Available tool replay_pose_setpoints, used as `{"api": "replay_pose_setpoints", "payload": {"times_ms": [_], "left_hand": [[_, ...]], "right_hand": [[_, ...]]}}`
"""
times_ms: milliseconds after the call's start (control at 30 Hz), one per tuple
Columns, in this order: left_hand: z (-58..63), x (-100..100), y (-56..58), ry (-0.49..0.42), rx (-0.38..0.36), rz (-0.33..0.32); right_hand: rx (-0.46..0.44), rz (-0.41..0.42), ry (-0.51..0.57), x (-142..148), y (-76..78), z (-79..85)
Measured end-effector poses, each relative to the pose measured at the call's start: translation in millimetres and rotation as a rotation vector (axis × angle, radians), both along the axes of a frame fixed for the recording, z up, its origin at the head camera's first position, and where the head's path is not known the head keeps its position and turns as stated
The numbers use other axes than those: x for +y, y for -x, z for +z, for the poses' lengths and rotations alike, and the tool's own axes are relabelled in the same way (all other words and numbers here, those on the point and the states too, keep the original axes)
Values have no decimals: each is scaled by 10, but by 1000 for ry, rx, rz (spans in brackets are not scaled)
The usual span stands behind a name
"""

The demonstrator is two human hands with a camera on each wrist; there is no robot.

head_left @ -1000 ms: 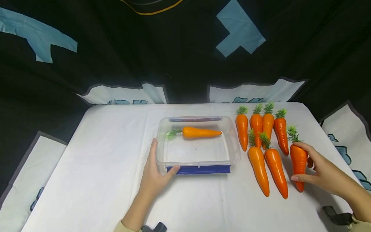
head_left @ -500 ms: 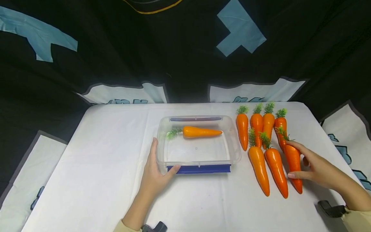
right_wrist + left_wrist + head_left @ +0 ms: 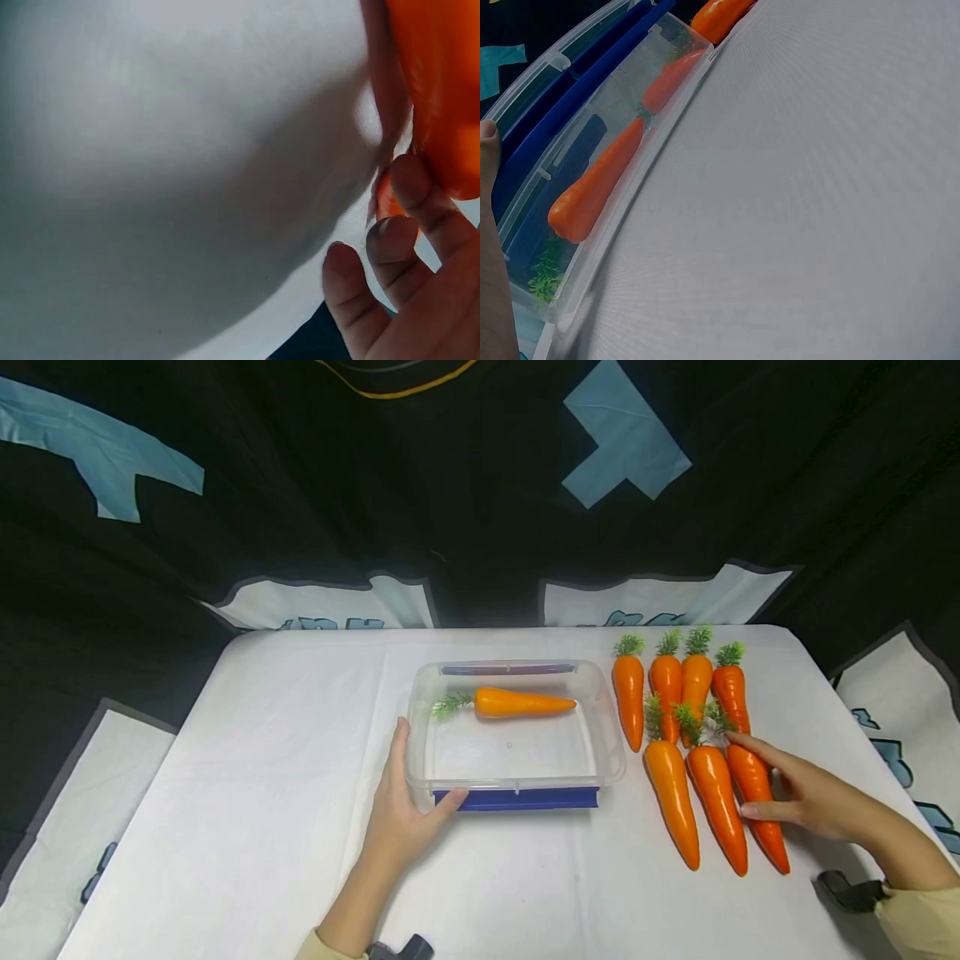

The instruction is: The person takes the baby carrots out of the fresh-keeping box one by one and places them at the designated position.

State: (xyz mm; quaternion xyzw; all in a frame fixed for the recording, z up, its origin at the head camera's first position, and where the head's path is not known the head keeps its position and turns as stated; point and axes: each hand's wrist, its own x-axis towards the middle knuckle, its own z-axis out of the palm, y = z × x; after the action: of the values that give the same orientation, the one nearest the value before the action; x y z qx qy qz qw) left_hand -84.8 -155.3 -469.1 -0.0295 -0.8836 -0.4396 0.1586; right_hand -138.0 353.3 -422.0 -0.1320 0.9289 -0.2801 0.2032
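Note:
A clear plastic container (image 3: 517,760) with blue latches stands on the white table. One orange carrot (image 3: 517,702) with a green leafy top lies inside it, leaves to the left. My left hand (image 3: 401,814) grips the container's front left corner, fingers along the left wall and thumb on the front rim by the blue latch (image 3: 528,799). To the right, my right hand (image 3: 817,793) holds a red-orange carrot (image 3: 750,777) between thumb and fingers, at the right end of the front row. Its leaves are partly hidden by the fingertips. In the right wrist view, that carrot (image 3: 446,90) is cropped.
Beside the held carrot lie two more front-row carrots (image 3: 716,810). Behind them a back row of several carrots (image 3: 628,693) lies with leaves pointing away. A black curtain (image 3: 480,485) with blue patches hangs behind the table (image 3: 300,735).
My right hand has shifted the held carrot left, close to the neighbouring front-row carrot, turning its leafy end left. My left hand and the container have stayed in place.

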Motion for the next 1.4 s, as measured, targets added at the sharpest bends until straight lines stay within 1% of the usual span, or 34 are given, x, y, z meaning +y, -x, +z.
{"api": "replay_pose_setpoints", "payload": {"times_ms": [100, 200, 300, 400, 467, 533, 667, 733, 800, 867, 967, 1033, 1167, 1300, 1400], "left_hand": [[0, 3, -1, 5, -2, 0], [-3, 4, 1, 8, -2, 2], [-3, 4, 5, 11, 5, 3], [-1, 5, 8, 14, 9, 4], [4, 4, 5, 15, 10, 6], [8, 1, 1, 13, 10, 6], [12, -5, -3, 7, 11, 7], [11, -7, -3, 6, 10, 7], [9, -5, -3, 7, 7, 6], [7, -1, -2, 7, 6, 2], [0, -1, -4, 6, 5, -2], [-1, -3, -4, 3, 8, -6], [3, -7, -3, 4, 5, -6], [6, -16, -4, 6, 1, -5], [10, -12, -3, 6, -1, -6]], "right_hand": [[-25, 11, 30, 17, 20, -24], [-25, 40, 18, 16, 39, -35], [-14, 56, -48, -6, 64, -4], [5, 49, -152, -58, 108, 75], [39, 39, -214, -112, 156, 155], [88, 28, -244, -195, 217, 250], [200, 17, -225, -445, 345, 464], [254, 30, -209, -608, 409, 560], [303, 57, -202, -787, 473, 647], [332, 95, -207, -978, 540, 718], [381, 172, -210, -1282, 644, 785], [421, 230, -216, -1480, 707, 800], [494, 340, -219, -1827, 814, 772], [507, 418, -216, -2089, 874, 699], [530, 474, -205, -2227, 892, 634]]}}
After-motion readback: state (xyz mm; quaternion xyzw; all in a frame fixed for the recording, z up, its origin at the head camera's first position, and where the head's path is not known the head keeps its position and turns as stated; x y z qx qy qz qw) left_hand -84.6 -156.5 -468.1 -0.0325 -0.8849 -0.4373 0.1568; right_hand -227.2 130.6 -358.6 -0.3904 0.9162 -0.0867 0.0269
